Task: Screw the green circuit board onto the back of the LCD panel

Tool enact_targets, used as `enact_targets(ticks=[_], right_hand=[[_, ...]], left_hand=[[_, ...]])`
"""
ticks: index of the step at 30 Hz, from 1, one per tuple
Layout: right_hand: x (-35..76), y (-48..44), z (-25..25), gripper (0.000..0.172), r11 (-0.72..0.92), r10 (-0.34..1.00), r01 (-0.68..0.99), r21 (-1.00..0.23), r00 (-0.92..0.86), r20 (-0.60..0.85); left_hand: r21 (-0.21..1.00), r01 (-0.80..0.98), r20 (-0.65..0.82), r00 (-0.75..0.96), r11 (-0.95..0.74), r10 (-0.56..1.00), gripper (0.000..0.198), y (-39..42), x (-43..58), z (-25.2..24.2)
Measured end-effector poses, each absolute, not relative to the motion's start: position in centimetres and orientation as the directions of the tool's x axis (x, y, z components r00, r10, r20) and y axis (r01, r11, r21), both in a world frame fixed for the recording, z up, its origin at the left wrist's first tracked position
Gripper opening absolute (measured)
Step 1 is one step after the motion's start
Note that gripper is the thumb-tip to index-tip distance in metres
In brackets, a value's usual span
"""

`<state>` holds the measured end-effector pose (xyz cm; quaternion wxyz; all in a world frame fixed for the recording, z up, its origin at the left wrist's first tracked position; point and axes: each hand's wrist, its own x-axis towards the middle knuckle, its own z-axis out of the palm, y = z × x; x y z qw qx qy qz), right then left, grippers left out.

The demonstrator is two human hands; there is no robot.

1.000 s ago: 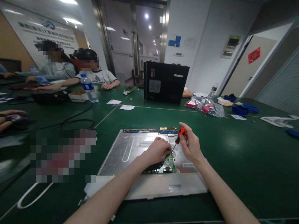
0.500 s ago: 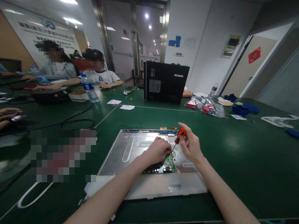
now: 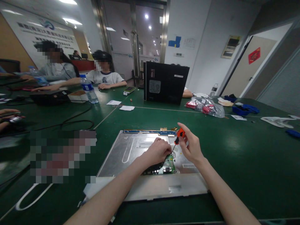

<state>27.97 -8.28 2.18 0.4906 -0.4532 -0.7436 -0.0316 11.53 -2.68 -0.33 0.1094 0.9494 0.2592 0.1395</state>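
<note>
A silver metal monitor back panel (image 3: 127, 153) lies flat on the green table (image 3: 246, 156) in front of me. A small green circuit board (image 3: 169, 165) sits on its near middle. My right hand (image 3: 191, 145) grips an orange-handled screwdriver (image 3: 179, 135), its tip angled down onto the board. My left hand (image 3: 157, 151) rests curled on the panel, pressing on the board beside the tip. A blue strip with gold connectors (image 3: 150, 131) runs along the panel's far edge.
A black computer case (image 3: 165, 82) stands behind. A clear bag of red parts (image 3: 206, 107), blue items (image 3: 245, 109), paper slips (image 3: 126, 107), a water bottle (image 3: 87, 89), black cables (image 3: 70, 122) and a white cable (image 3: 30, 198) lie about. Two people sit at far left; another person's hand (image 3: 8, 117) is at the left edge.
My right hand and the screwdriver handle have shifted slightly up and left. The seated person in white at the far left moved to the right.
</note>
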Motion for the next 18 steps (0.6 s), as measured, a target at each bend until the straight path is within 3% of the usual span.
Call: enact_targets(ticks=[8, 15, 18], right_hand=[[27.69, -7.71, 1.65, 0.038, 0.523, 0.569, 0.795, -0.308, -0.056, 0.82], [27.79, -8.26, 2.17, 0.045, 0.582, 0.647, 0.702, -0.411, -0.094, 0.757], [27.75, -8.23, 2.13, 0.043, 0.557, 0.64, 0.727, -0.402, -0.067, 0.766]], left_hand=[[0.301, 0.453, 0.21, 0.827, -0.84, 0.521, 0.015, -2.64, 11.49, -0.36], [0.302, 0.45, 0.218, 0.825, -0.84, 0.521, 0.014, -2.71, 11.49, -0.3], [0.296, 0.454, 0.215, 0.826, -0.841, 0.521, 0.014, -2.8, 11.47, -0.18]])
